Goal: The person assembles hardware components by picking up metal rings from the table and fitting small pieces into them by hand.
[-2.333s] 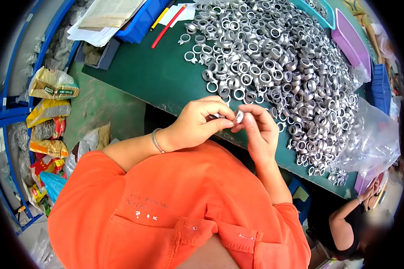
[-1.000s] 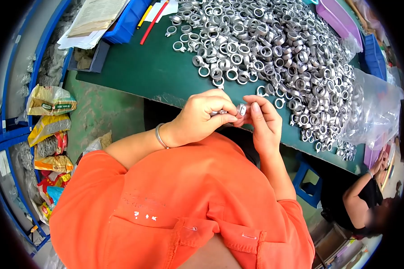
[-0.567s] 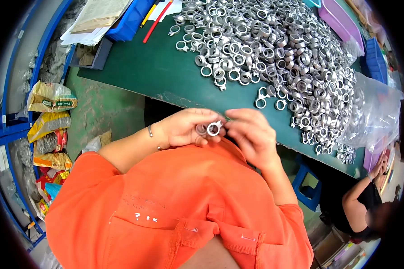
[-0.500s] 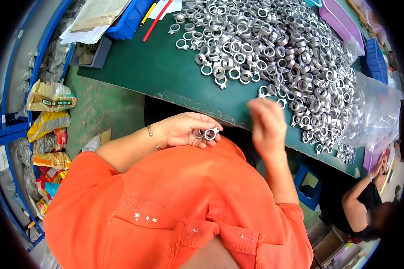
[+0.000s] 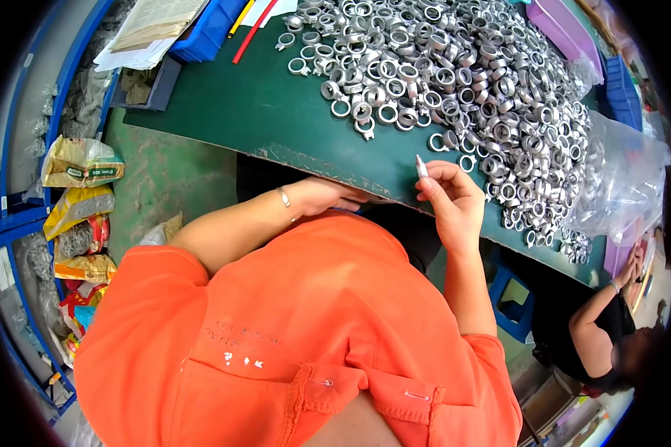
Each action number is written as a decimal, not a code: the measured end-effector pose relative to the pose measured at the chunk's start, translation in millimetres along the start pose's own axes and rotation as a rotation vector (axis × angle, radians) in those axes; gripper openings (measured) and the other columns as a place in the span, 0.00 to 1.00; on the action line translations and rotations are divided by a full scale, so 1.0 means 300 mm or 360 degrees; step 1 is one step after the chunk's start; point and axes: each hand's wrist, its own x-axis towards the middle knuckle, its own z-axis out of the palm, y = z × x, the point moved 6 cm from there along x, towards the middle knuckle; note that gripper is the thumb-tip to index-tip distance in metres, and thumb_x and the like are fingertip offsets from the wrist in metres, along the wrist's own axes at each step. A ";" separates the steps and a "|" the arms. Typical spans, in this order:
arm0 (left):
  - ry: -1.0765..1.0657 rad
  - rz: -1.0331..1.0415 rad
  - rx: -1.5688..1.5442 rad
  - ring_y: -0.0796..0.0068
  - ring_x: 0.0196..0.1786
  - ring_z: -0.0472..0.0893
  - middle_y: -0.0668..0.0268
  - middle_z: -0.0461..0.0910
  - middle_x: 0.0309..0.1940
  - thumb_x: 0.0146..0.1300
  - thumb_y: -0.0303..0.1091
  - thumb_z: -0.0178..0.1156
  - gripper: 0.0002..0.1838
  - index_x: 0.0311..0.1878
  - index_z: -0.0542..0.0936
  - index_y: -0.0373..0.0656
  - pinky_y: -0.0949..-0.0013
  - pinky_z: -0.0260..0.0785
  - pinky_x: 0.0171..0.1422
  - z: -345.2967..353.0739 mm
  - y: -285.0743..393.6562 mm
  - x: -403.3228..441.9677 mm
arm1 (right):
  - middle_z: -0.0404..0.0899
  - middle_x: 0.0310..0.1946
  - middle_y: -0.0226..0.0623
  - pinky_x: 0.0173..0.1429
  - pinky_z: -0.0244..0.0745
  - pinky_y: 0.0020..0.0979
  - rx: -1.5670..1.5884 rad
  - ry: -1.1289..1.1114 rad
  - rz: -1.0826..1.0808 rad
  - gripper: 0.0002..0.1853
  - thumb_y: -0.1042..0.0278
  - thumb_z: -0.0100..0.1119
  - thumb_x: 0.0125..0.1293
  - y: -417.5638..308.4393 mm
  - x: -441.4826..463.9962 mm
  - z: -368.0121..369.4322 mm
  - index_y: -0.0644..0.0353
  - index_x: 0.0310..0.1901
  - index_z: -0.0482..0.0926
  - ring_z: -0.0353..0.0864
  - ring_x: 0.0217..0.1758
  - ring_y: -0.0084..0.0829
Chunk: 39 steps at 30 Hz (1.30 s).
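The left hand (image 5: 322,197) lies at the near edge of the worktop (image 5: 238,104), its fingertips lost at that edge, so whether it grasps anything cannot be told. The right hand (image 5: 457,200) pinches a small metal piece (image 5: 421,167) between thumb and fingers, above the worktop's near part; seen almost edge-on and partly covered by the fingers, its full shape is hard to make out. Just beyond lies the heap of metal rings (image 5: 462,82), cut off at the top of the view, many rings burying one another. A blue bin (image 5: 209,33) is cropped too, and a clear plastic bag (image 5: 619,179) blurs what lies behind it. Bare green surface runs from the red pen (image 5: 252,31) down to the scuffed near edge, narrowing beside the right hand, where loose rings sit close.
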 end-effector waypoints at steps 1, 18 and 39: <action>-0.0123 0.0110 0.0746 0.65 0.54 0.74 0.59 0.75 0.52 0.65 0.33 0.53 0.17 0.55 0.72 0.37 0.62 0.64 0.62 0.011 -0.006 -0.034 | 0.77 0.42 0.37 0.38 0.78 0.23 0.0120 -0.0056 0.0080 0.05 0.82 0.59 0.59 -0.001 -0.009 0.005 0.70 0.37 0.77 0.79 0.36 0.22; -0.0088 0.1173 0.1075 0.82 0.33 0.77 0.67 0.80 0.29 0.55 0.28 0.65 0.06 0.32 0.82 0.35 0.77 0.71 0.39 0.301 0.258 -0.307 | 0.71 0.50 0.48 0.51 0.78 0.29 0.0317 -0.0301 -0.0355 0.16 0.92 0.56 0.54 -0.057 -0.059 0.111 0.66 0.42 0.68 0.77 0.48 0.30; -0.0078 0.0426 0.0142 0.83 0.27 0.73 0.70 0.73 0.29 0.67 0.35 0.53 0.07 0.40 0.74 0.41 0.80 0.65 0.24 0.190 0.210 -0.218 | 0.73 0.31 0.40 0.37 0.69 0.37 -0.1593 0.0244 -0.1114 0.09 0.75 0.63 0.54 -0.144 0.173 0.155 0.63 0.38 0.78 0.73 0.33 0.42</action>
